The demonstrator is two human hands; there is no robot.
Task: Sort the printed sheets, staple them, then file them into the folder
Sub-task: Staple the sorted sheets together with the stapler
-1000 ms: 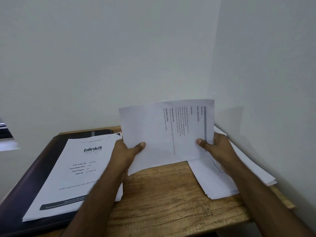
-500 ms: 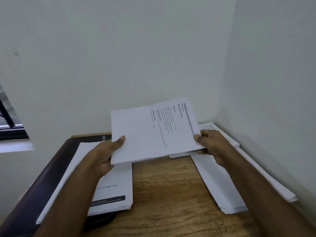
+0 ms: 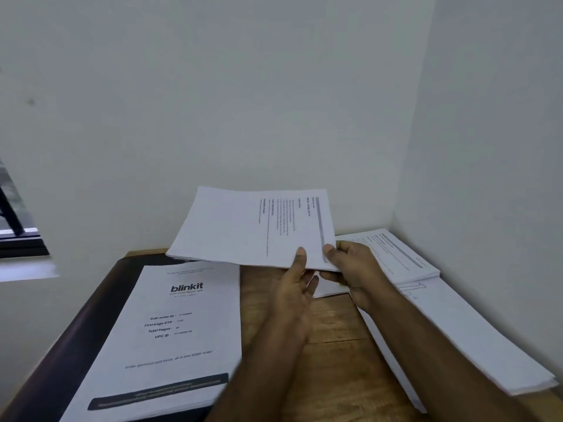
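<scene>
**deskwatcher:** ok so what are the hands doing here?

**paperjam_99:** right hand (image 3: 353, 269) is pinching a thin bundle of printed sheets (image 3: 253, 226) at its near right corner, thumb on top, the other fingers (image 3: 330, 277) curled underneath. The bundle is held up off the desk (image 3: 332, 360), roughly level, over the far middle of it, text running sideways.

**deskwatcher:** and the left one?

**paperjam_99:** left hand (image 3: 297, 296) is right beside the right one, at the same near edge of the bundle. Its thumb lies on top of the paper, and the fingers reach under, fairly straight and a bit spread. Looks like a light pinch, not a tight clench.

**deskwatcher:** where's the rest of the paper?

**paperjam_99:** a stack with a "blinkit" cover page (image 3: 170, 339) sits on the left side of the desk, lying on a dark folder (image 3: 76, 336) that runs along the left edge. Along the right edge, against the wall (image 3: 487, 147), there's a long white pile (image 3: 457, 336), and a smaller printed stack (image 3: 396, 254) rests on its far end in the far right corner. Bare wood shows in between. The edge of a window (image 3: 15, 226) peeks in at far left.
</scene>
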